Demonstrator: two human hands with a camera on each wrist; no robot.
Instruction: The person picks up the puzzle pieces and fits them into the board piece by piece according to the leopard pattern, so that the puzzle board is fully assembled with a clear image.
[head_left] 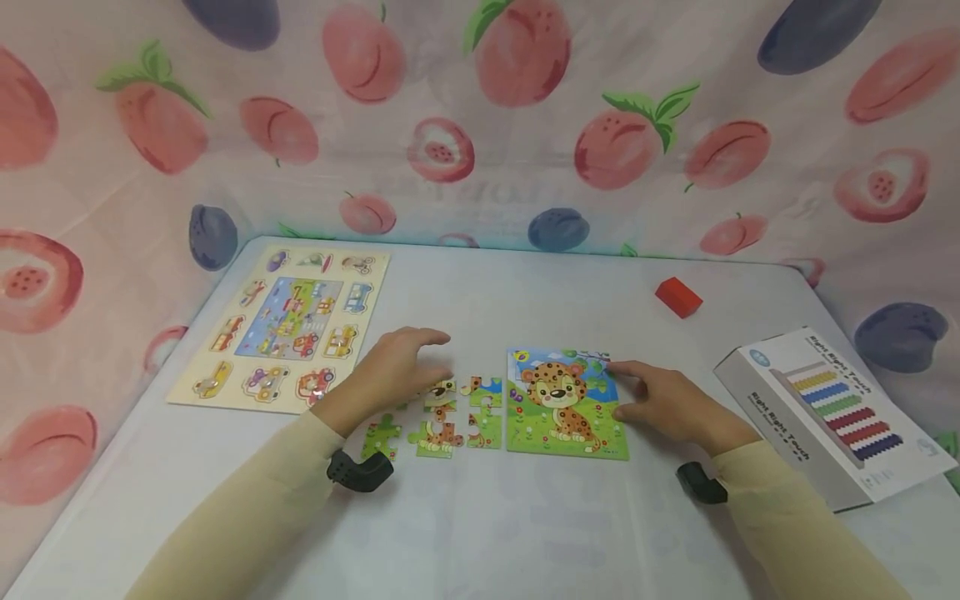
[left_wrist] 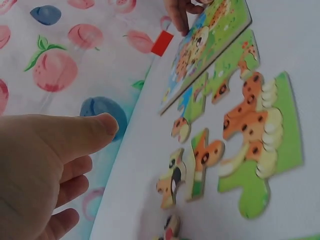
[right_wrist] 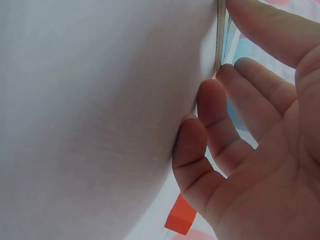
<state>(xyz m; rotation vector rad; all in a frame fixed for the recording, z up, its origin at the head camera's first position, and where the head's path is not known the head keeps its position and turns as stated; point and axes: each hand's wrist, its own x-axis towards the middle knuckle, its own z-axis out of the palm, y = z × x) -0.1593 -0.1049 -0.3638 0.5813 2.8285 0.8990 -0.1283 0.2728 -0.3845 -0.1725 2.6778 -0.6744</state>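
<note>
A square puzzle board with a leopard picture (head_left: pixel 566 404) lies flat in the middle of the table. My right hand (head_left: pixel 667 404) rests at its right edge, thumb and fingertips against the side, fingers slightly bent; in the right wrist view the thumb (right_wrist: pixel 272 32) is right at that edge. Left of the board lie several loose jigsaw pieces, among them a spotted-body piece with paws (left_wrist: pixel 257 130), a face piece (left_wrist: pixel 172 177) and a green piece (head_left: pixel 382 433). Over the far left pieces hovers my left hand (head_left: pixel 393 367), thumb and fingers apart, holding nothing and partly covering some pieces.
A wooden vehicle puzzle board (head_left: pixel 202 379) lies at the back left. Towards the back right sits a red block (head_left: pixel 678 297). A white and grey toy box (head_left: pixel 825 417) stands right of my right hand. A fruit-print cloth (head_left: pixel 510 167) hangs behind the table.
</note>
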